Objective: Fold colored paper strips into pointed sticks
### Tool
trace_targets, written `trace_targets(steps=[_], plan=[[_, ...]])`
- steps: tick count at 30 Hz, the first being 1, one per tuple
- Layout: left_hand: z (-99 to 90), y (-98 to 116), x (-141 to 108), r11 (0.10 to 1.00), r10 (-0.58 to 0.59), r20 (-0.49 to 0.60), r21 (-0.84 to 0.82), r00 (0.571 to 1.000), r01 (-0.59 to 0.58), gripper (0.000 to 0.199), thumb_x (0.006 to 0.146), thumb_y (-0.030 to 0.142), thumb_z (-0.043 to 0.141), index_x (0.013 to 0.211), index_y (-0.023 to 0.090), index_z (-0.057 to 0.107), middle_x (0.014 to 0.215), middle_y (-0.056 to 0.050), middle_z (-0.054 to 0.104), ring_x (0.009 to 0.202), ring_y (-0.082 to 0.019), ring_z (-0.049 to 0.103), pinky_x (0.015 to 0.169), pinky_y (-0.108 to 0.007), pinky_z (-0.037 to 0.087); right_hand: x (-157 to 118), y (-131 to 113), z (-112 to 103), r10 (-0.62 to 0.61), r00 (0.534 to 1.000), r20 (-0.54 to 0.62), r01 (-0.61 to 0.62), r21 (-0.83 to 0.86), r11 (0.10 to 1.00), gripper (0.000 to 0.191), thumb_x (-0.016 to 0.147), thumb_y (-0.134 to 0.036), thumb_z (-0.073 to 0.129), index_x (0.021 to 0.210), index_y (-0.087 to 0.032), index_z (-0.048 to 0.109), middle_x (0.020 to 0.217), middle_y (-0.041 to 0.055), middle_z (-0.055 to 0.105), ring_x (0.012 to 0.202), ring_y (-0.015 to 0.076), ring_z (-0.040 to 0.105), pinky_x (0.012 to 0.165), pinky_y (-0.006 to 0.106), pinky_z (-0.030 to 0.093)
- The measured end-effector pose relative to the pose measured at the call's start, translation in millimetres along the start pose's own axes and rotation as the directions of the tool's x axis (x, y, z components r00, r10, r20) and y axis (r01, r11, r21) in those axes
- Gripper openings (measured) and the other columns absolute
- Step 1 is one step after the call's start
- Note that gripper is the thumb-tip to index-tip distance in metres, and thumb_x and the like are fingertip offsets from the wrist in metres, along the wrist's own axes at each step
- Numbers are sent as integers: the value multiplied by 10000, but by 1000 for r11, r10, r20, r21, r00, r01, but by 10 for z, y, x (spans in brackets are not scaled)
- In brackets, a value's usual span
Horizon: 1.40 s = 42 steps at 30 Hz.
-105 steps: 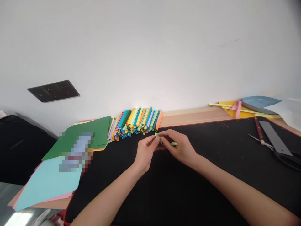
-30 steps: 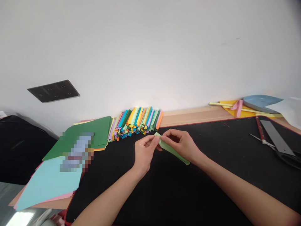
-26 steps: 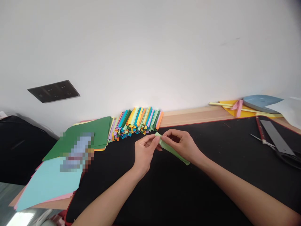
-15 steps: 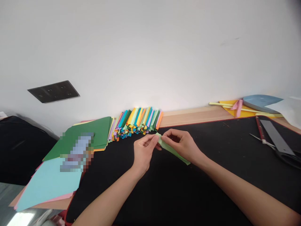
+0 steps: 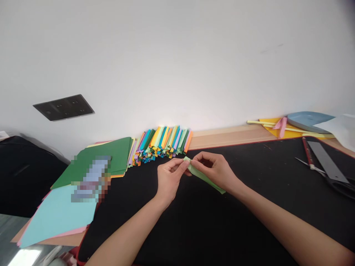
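A light green paper strip (image 5: pixel 207 179) is held over the black mat (image 5: pixel 177 229), slanting down to the right from my fingers. My left hand (image 5: pixel 170 177) pinches its upper left end between thumb and fingers. Just beside it, my right hand (image 5: pixel 212 168) grips the same strip with thumb and forefinger, and the strip's lower end shows below that hand. The strip's end looks folded; the fingers partly hide it. Beyond my hands, against the wall, lies a heap of folded colored paper strips (image 5: pixel 163 142).
Left of the heap are green paper sheets (image 5: pixel 119 155), light blue sheets (image 5: pixel 61 214) and a blurred-out object (image 5: pixel 93 177). On the right lie a metal ruler (image 5: pixel 328 162), a red-handled cutting tool (image 5: pixel 308 151) and black scissors (image 5: pixel 340 186). A blue tray (image 5: pixel 307 120) rests by the wall (image 5: pixel 177 66).
Both hands stay nearly in place on the green strip. The fingers have shifted very slightly at its upper end; everything else looks the same.
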<state>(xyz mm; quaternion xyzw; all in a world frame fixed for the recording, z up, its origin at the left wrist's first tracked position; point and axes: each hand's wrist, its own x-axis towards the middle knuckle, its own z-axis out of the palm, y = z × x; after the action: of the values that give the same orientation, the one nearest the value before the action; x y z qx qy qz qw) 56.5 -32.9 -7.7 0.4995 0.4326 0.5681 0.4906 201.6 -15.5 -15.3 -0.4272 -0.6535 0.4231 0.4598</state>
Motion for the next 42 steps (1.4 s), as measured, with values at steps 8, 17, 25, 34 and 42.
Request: trace_targets(steps=[8, 17, 25, 34, 42], plan=[[-15, -14, 3, 1000, 22, 21, 3, 1000, -22, 98, 719, 228, 688, 687, 137, 706, 606, 2, 617, 528, -89, 570, 575, -214, 462, -2, 4, -7, -6, 1000, 9, 6, -5, 1000, 247, 779, -364, 577, 657, -149, 561, 623, -2, 550, 568, 103, 478, 518, 205, 374], [-23, -52, 25, 997, -29, 58, -75, 998, 33, 240, 776, 337, 630, 685, 120, 673, 619, -24, 618, 531, -124, 587, 557, -259, 500, -10, -40, -19, -4, 1000, -3, 4, 7, 1000, 230, 776, -343, 576, 651, -151, 561, 621, -7, 552, 566, 98, 477, 514, 198, 380], [-54, -29, 11, 984, 75, 131, 149, 989, -95, 314, 846, 397, 525, 696, 137, 617, 593, -7, 601, 502, -103, 570, 500, -215, 469, -4, -68, -36, 24, 1000, 17, -25, 40, 999, 233, 767, -342, 586, 642, -147, 557, 608, -12, 538, 552, 91, 462, 507, 199, 367], [-86, -11, 0, 952, 123, 126, 265, 984, -153, 328, 822, 382, 556, 587, 157, 599, 548, -2, 564, 453, -86, 484, 466, -209, 389, 25, -106, -65, 27, 991, 128, -39, 96, 995, 277, 779, -406, 561, 668, -153, 563, 628, -1, 557, 570, 105, 488, 529, 215, 396], [-57, 29, -13, 937, 139, 78, 312, 987, -157, 319, 805, 375, 574, 565, 165, 592, 532, 6, 544, 447, -87, 478, 457, -206, 393, 22, -100, -75, 14, 991, 132, -27, 97, 995, 280, 803, -408, 541, 704, -149, 581, 657, -4, 568, 595, 105, 501, 558, 212, 403]])
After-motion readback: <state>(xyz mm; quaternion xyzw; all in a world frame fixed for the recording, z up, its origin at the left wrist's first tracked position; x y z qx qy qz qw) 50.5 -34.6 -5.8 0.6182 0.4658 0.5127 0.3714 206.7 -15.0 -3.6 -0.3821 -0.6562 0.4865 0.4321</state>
